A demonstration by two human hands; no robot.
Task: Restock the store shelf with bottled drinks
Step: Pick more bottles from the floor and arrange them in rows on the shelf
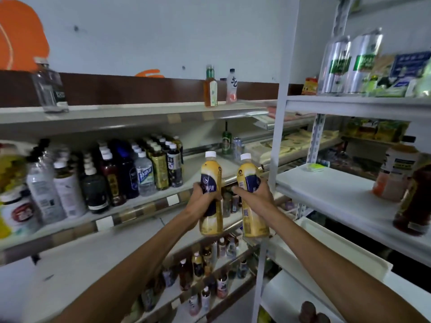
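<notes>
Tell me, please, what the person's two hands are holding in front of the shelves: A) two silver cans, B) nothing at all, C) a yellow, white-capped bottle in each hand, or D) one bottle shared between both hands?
C: the left hand grips one yellow bottle and the right hand grips a second yellow bottle, each upright with a white cap.

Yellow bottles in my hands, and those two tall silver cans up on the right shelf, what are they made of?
The left yellow bottle and right yellow bottle are probably plastic, judging by their glossy wrap labels and white screw caps. The silver cans are likely aluminium, from the bright metallic sheen, though blur leaves it open.
</notes>
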